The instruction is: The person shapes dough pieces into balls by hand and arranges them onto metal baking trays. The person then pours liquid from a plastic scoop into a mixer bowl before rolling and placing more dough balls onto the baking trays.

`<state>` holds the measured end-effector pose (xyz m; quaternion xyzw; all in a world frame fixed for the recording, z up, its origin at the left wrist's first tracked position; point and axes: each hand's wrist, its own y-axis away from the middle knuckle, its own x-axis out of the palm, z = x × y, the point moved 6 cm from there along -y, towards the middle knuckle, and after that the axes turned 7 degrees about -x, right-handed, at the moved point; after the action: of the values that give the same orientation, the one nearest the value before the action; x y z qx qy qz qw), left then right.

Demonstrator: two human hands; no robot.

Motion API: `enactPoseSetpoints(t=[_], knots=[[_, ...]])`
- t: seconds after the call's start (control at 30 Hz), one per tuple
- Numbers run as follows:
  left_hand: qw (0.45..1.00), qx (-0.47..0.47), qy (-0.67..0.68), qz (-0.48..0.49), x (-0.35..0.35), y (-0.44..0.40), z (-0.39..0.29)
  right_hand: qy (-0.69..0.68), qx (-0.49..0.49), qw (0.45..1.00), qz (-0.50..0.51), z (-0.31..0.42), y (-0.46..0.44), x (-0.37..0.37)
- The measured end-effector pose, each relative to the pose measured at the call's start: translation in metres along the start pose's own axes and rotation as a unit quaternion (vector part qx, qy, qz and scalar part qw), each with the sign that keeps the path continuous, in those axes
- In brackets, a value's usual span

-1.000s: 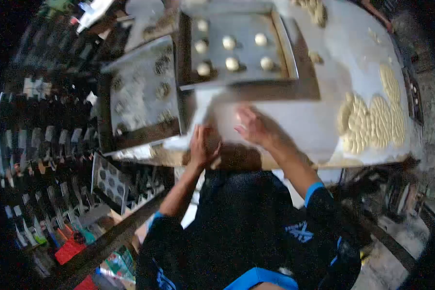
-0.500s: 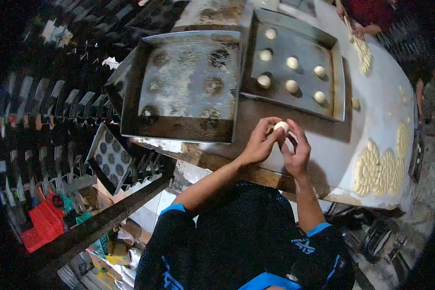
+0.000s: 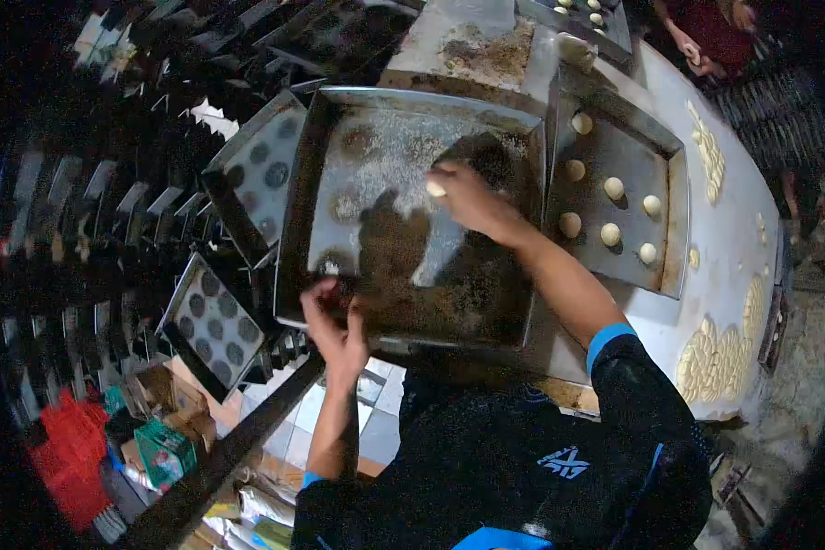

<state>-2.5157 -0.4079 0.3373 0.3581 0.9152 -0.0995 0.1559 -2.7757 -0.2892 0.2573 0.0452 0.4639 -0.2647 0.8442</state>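
My right hand [image 3: 472, 203] reaches over the speckled baking tray [image 3: 486, 298] with its fingers closed on a small pale dough ball [image 3: 435, 189]. Below the ball, a dark shadow falls on the tray's floor. My left hand [image 3: 336, 335] is at that tray's front left rim, slightly blurred, its fingers spread and nothing in them. Whether it touches the rim I cannot tell. To the right, a second tray [image 3: 640, 174] holds several round dough balls [image 3: 613, 188] set apart from each other.
Strips of dough [image 3: 717, 367] lie bunched on the white table [image 3: 628, 307] at right. Another person's hands [image 3: 692, 55] are at the far right. Trays with dark round marks [image 3: 213, 316] stand at left, near a red crate [image 3: 69, 440] and a green basket [image 3: 165, 454].
Both hands were together around the dough ball by the table's front edge. They have parted: the right carried the ball left over the speckled tray, the left moved left. The view has shifted.
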Motion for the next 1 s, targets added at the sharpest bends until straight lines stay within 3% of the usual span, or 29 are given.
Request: enactPoseSetpoints(t=[0.1, 0.13, 0.17, 0.2, 0.23, 0.27, 0.3, 0.37, 0.4, 0.43, 0.5, 0.53, 0.57, 0.63, 0.67, 0.73, 0.8, 0.83, 0.9, 0.97, 1.0], knots=[[0.998, 0.041, -0.030, -0.023, -0.012, 0.006, 0.028, -0.011, -0.056, 0.998, 0.011, -0.011, 0.002, -0.004], [0.989, 0.084, -0.115, -0.023, -0.011, 0.007, 0.012, 0.003, -0.124, 0.992, -0.024, -0.002, 0.013, -0.026], [0.982, 0.130, -0.135, -0.009, -0.007, 0.007, 0.014, 0.019, -0.100, 0.994, -0.033, 0.002, 0.025, -0.052], [0.966, 0.161, -0.202, -0.001, -0.005, 0.013, 0.035, -0.159, 0.001, 0.985, -0.069, -0.001, 0.037, -0.081], [0.979, 0.103, -0.175, 0.006, 0.001, 0.009, 0.025, -0.332, 0.092, 0.932, -0.111, -0.013, 0.052, -0.098], [0.999, 0.004, -0.052, -0.002, -0.001, 0.010, 0.068, -0.429, 0.113, 0.877, -0.184, -0.029, 0.070, -0.113], [0.922, 0.288, -0.259, -0.033, 0.002, 0.017, 0.059, -0.603, 0.125, 0.750, -0.239, -0.037, 0.090, -0.129], [0.947, 0.191, -0.259, 0.015, 0.018, 0.003, 0.029, -0.608, 0.214, 0.700, -0.307, -0.072, 0.130, -0.166], [0.992, 0.044, -0.114, 0.004, 0.016, 0.003, 0.050, -0.603, 0.197, 0.708, -0.311, -0.097, 0.149, -0.180], [0.992, 0.047, -0.116, 0.012, 0.021, 0.002, 0.042, -0.537, 0.229, 0.736, -0.343, -0.123, 0.166, -0.191], [0.977, 0.090, -0.190, 0.022, 0.029, -0.001, 0.018, -0.285, 0.280, 0.845, -0.355, -0.180, 0.186, -0.209], [0.972, 0.123, -0.201, 0.016, 0.029, 0.000, 0.022, -0.287, 0.299, 0.829, -0.376, -0.203, 0.191, -0.213], [0.971, 0.129, -0.201, 0.021, 0.036, -0.003, 0.021, -0.145, 0.289, 0.875, -0.361, -0.241, 0.192, -0.227], [0.943, 0.101, -0.316, -0.003, 0.028, -0.001, 0.027, -0.025, 0.260, 0.904, -0.339, -0.258, 0.179, -0.240], [0.946, 0.084, -0.311, 0.019, 0.020, 0.000, 0.041, -0.027, 0.262, 0.904, -0.338, -0.276, 0.179, -0.239], [0.931, 0.104, -0.349, -0.008, 0.009, 0.006, 0.061, 0.107, 0.260, 0.927, -0.248, -0.294, 0.175, -0.234], [0.915, 0.126, -0.382, -0.037, 0.000, 0.011, 0.072, 0.132, 0.214, 0.940, -0.232, -0.298, 0.178, -0.235], [0.929, 0.127, -0.346, -0.026, 0.000, 0.012, 0.070, 0.158, 0.163, 0.949, -0.217, -0.295, 0.174, -0.237], [0.942, 0.125, -0.311, -0.016, -0.003, 0.016, 0.078, 0.181, 0.151, 0.944, -0.230, -0.299, 0.173, -0.247], [0.926, 0.166, -0.328, -0.086, -0.016, 0.023, 0.101, -0.079, 0.281, 0.944, -0.150, -0.329, 0.173, -0.241], [0.926, 0.167, -0.326, -0.089, -0.023, 0.024, 0.112, -0.114, 0.292, 0.943, -0.114, -0.330, 0.169, -0.239]])
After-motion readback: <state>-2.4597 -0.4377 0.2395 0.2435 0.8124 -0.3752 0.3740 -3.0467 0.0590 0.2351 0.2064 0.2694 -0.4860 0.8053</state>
